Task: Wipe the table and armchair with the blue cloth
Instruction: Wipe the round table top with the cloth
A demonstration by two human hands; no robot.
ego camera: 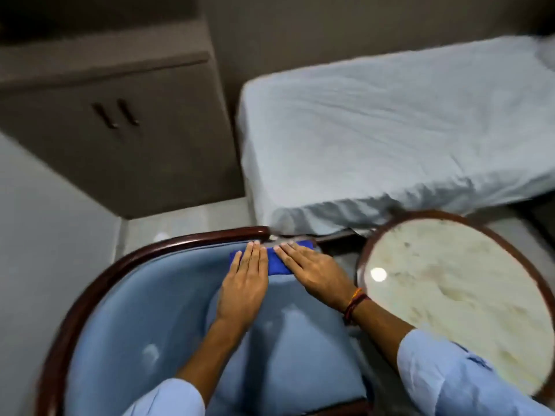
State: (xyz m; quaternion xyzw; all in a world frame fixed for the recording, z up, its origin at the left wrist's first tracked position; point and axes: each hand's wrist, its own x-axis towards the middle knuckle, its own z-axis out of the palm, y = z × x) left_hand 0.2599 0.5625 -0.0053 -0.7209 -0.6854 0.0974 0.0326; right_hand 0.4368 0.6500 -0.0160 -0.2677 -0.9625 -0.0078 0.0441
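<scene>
A blue cloth (277, 263) lies flat on the upper inner back of the armchair (144, 301), just under its dark wooden rim (180, 240). My left hand (244, 286) presses flat on the cloth's left part, fingers straight and together. On the right part of the cloth rests my right hand (315, 273), also flat, with a thread band at the wrist. Most of the cloth is hidden under both palms. The round table (468, 283), pale marbled top in a dark wooden ring, stands right of the chair.
A bed (390, 130) with a pale sheet fills the upper right, its corner close to the chair rim and table. A grey cabinet (120, 130) with two dark handles stands at upper left. A strip of tiled floor (186, 220) shows between cabinet and chair.
</scene>
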